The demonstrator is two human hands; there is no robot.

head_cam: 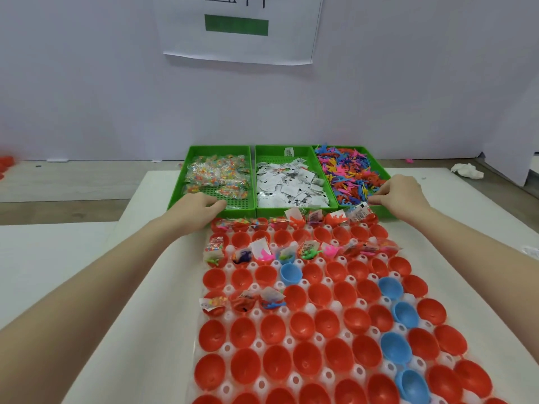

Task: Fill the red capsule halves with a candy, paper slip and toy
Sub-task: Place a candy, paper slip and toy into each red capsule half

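The red capsule halves (274, 330) sit open side up in a white bumpy holder (256, 344) that lies in the middle of the white surface (145, 287). They are smooth, shiny plastic cups shaped like half eggs. A few blue halves (395, 346) sit among them on the right side. In the rows nearest the green trays, some red cups already hold a crinkly candy bag, a paper slip and a little rubbery toy; most cups closer to the person are bare inside. Just behind the holder stand three green trays with grid floors. The left tray (204, 153) holds clear bags of bright candy (217, 173). The middle tray (280, 154) holds a heap of white paper slips (288, 185). The right tray (379, 167) is piled with thin toys (350, 173) in pink, blue, orange and purple. The left hand (201, 207) rests at the front edge of the candy tray, fingers fairly straight, holding nothing. The right hand (399, 193) is at the front edge of the toy tray, its grip pinched together on something small that I cannot make out. To the left of the holder the surface lies flat and white out to its edge.
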